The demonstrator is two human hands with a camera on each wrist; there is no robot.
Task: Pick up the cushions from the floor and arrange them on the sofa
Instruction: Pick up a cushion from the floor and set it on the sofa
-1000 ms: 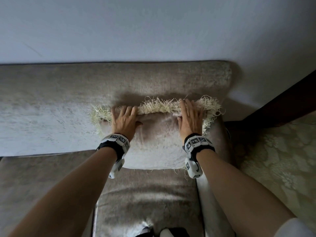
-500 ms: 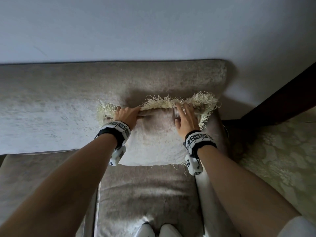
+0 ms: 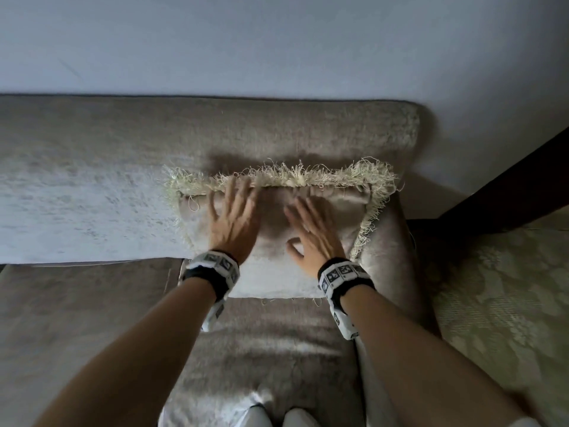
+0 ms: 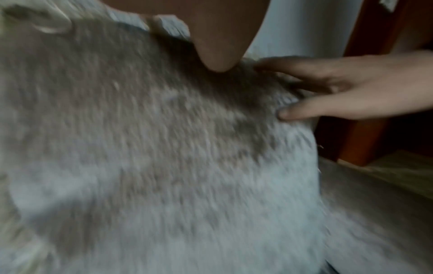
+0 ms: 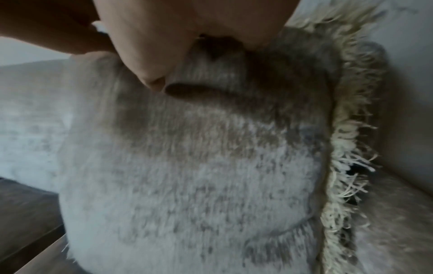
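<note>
A grey-beige plush cushion (image 3: 277, 266) with a pale straw-coloured fringe leans against the sofa backrest (image 3: 92, 180) at the sofa's right end. My left hand (image 3: 235, 211) lies flat on its upper left face, fingers straight and reaching the top fringe. My right hand (image 3: 311, 229) lies flat on the upper middle, fingers spread. The left wrist view shows the cushion's fabric (image 4: 164, 148) close up, with the right hand (image 4: 339, 92) touching it. In the right wrist view the cushion (image 5: 187, 166) and its side fringe (image 5: 344, 166) fill the frame.
The sofa seat (image 3: 261, 349) lies below the cushion, its padded right arm (image 3: 388, 257) beside it. A pale wall (image 3: 277, 41) rises behind. Dark wooden furniture (image 3: 508, 186) and a floral-patterned cloth (image 3: 508, 303) are to the right. My feet (image 3: 277, 417) stand at the seat's front.
Both hands have let go of the cushion's top edge and slid inward and down onto its face, fingers now straight. The cushion rests against the backrest.
</note>
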